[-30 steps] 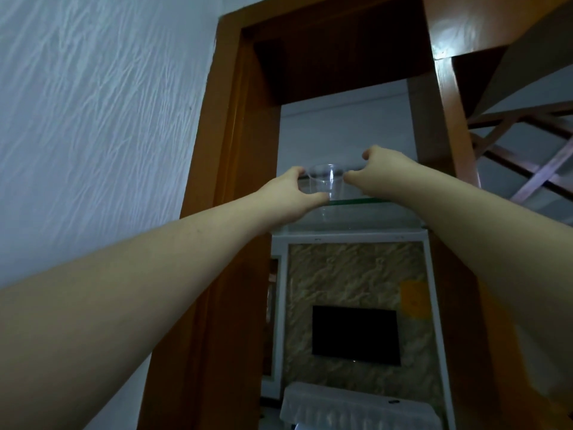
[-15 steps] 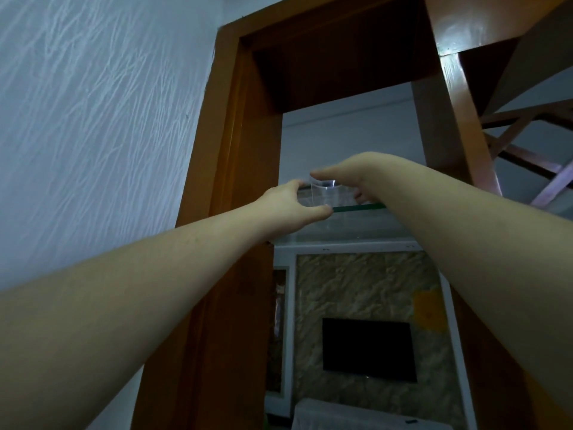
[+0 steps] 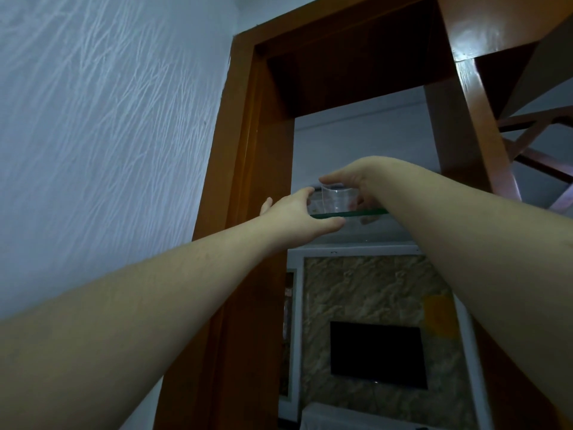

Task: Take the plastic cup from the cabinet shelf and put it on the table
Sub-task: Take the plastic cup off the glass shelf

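white textured wall [image 3: 108, 135] left | dark tv [image 3: 376, 355] on stone-patterned panel [image 3: 366, 290] | wooden lattice [image 3: 539, 144] right

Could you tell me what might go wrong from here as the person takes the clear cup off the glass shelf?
The thin clear plastic cup stands near the front edge of the green-edged glass shelf, so a nudge could tip it off. The right hand reaches it from above and the left hand from the side; whether either grips it cannot be told, and a squeeze might buckle it. The shelf is overhead, so the view is poor.
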